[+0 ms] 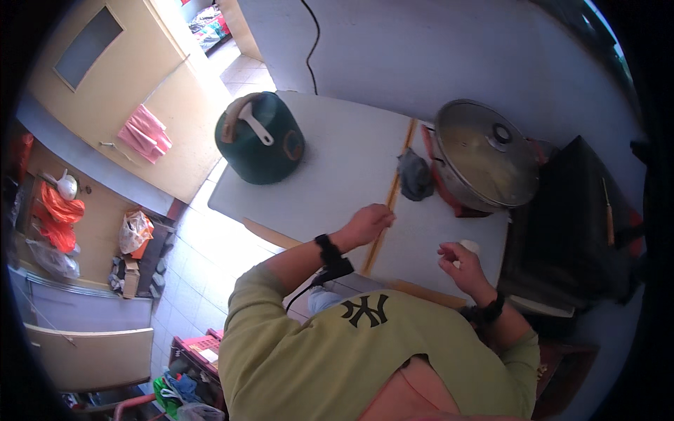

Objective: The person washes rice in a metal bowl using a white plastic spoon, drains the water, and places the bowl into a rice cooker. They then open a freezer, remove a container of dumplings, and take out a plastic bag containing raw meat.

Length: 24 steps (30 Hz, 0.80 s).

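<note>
My left hand [368, 223] is over the white tabletop [337, 163] near its wooden strip, fingers curled; whether it holds something small I cannot tell. My right hand [462, 264] is at the table's right part, fingers bent, beside a small whitish round thing [469, 246] partly behind it; whether the hand grips it is unclear. Ahead of my hands lies a crumpled dark grey cloth [415, 174]. Right next to it stands a wide metal pan with a glass lid [484, 152] on a red base. A dark green lidded pot [260, 139] with a white-handled utensil on top stands at the far left.
A large black-covered object [568, 221] adjoins the table on the right, with a wooden-handled tool [609, 218] on it. A dark cable [311, 50] hangs down the wall. Left are a door with a pink cloth [145, 134], shelves with bags and a red crate [197, 350].
</note>
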Each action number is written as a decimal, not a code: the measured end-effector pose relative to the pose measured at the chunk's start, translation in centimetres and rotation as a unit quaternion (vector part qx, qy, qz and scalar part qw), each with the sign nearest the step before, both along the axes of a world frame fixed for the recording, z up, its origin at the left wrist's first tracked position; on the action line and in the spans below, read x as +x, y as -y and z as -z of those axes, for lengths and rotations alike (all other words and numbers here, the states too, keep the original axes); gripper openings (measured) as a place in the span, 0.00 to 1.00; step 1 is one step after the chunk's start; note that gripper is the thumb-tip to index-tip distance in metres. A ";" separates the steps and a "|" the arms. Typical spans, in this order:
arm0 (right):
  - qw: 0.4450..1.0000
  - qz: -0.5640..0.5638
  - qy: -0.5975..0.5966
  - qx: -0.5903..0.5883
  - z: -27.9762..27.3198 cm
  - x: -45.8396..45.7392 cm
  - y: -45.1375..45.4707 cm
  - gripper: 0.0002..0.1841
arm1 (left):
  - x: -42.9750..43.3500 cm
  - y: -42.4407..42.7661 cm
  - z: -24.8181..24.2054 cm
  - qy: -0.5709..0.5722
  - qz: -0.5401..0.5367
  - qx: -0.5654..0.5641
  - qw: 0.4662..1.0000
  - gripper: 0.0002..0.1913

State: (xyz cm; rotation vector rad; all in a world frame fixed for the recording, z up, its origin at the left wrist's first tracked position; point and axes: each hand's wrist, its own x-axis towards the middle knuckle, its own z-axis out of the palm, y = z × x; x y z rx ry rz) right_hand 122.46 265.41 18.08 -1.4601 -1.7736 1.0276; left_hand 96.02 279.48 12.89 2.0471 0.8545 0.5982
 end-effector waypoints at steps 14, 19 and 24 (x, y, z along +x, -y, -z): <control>0.997 -0.029 0.044 0.056 4.7 -24.3 -41.6 0.14 | -41.4 3.5 0.2 0.096 -0.464 -0.216 0.854 0.14; 0.972 -0.087 0.209 0.056 6.1 -28.8 -53.4 0.21 | -47.4 7.6 1.1 0.083 -0.580 -0.273 0.763 0.09; 0.958 -0.062 0.278 0.042 9.3 -30.8 -61.0 0.26 | -49.6 10.7 0.3 0.055 -0.647 -0.276 0.709 0.09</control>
